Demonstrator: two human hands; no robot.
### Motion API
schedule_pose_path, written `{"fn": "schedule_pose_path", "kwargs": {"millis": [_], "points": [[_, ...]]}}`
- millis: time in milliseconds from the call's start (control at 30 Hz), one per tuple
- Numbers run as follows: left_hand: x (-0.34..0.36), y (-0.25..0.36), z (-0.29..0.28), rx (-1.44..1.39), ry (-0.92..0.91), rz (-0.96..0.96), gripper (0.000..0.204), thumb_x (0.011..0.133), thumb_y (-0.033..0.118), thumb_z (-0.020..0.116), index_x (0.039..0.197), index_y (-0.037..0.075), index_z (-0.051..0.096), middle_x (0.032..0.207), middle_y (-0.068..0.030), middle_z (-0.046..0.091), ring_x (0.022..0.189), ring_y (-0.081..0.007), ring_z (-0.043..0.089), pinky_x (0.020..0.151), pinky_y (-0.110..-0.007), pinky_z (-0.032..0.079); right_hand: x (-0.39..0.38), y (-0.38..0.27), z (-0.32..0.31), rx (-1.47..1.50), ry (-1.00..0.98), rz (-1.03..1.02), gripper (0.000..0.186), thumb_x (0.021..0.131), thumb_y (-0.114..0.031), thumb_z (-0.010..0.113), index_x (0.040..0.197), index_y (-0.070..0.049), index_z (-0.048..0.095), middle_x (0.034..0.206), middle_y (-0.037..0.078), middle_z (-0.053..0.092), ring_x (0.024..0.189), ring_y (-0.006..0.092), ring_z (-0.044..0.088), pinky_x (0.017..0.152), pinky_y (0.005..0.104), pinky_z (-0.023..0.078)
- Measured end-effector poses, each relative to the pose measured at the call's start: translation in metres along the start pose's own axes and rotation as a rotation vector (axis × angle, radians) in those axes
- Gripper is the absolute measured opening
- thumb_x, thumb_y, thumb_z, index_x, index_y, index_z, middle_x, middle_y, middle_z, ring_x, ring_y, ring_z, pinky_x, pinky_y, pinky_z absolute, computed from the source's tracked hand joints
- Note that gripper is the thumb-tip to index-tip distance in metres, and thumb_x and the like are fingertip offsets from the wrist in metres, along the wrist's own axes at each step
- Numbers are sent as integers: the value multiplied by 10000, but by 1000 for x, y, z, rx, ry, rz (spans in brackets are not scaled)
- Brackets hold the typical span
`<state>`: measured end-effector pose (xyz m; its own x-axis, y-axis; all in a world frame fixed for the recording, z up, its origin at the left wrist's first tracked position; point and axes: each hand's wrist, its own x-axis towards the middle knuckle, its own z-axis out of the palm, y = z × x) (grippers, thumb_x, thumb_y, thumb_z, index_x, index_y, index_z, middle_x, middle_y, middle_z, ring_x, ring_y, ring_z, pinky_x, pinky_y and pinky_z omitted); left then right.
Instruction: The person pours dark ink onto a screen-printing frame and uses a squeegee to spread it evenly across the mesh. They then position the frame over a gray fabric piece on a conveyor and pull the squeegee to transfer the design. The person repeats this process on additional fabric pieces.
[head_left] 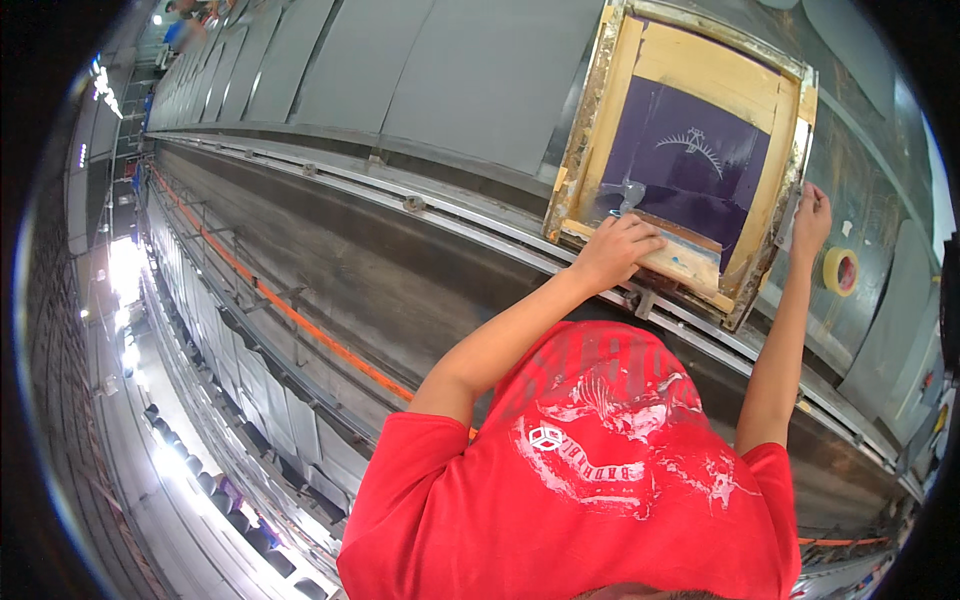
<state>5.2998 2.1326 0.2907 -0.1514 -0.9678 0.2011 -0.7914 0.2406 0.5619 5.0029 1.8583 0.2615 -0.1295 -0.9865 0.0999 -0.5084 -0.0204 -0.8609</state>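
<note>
A screen-printing frame (594, 110) lies on the long table in front of me. Yellowish tape borders its dark purple mesh (660, 190), which bears a pale curved, spiky design (690, 145). My left hand (620, 250) grips the left end of a wooden squeegee (690, 265), which rests inside the frame near its close edge. Just beyond those fingers sits a small pale grey patch (632, 193), perhaps ink. My right hand (812, 220) is closed at the frame's right side, beside a thin greyish strip (789, 222). Whatever its fingers pinch is too small to make out.
A roll of yellow tape (842, 271) lies right of the frame. Grey panels (350, 70) run along the table to the far left. A metal rail (480, 240) borders the table's near edge. Below, an orange pipe (300, 310) runs lengthwise. Someone else (188, 30) is far off, upper left.
</note>
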Motion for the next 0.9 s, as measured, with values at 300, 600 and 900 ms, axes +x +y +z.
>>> {"fn": "schedule_pose_path", "kwargs": {"millis": [300, 600, 900], "points": [[-27, -80, -84, -5, 21, -52, 482, 711, 72, 716, 1175, 202, 691, 1187, -37, 604, 1135, -267, 563, 912, -414, 464, -31, -68, 97, 169, -71, 4, 259, 1013, -252, 603, 1125, -27, 668, 743, -36, 544, 600, 52, 432, 536, 238, 346], [-49, -153, -120, 60, -101, -47, 402, 767, 101, 700, 1156, 202, 698, 1118, -29, 625, 1103, -255, 573, 900, -428, 467, -55, -63, 173, 114, -79, 57, 244, 1012, -248, 604, 1117, -39, 674, 734, -28, 546, 603, 45, 439, 526, 228, 354], [-47, -182, -167, 62, -149, -70, 421, 725, 97, 717, 1135, 194, 716, 1079, -10, 634, 1069, -251, 586, 882, -416, 468, -84, -71, 210, -74, 61, -43, 302, 1003, -279, 586, 1122, -18, 680, 931, 96, 692, 857, 220, 639, 807, 345, 498]]}}
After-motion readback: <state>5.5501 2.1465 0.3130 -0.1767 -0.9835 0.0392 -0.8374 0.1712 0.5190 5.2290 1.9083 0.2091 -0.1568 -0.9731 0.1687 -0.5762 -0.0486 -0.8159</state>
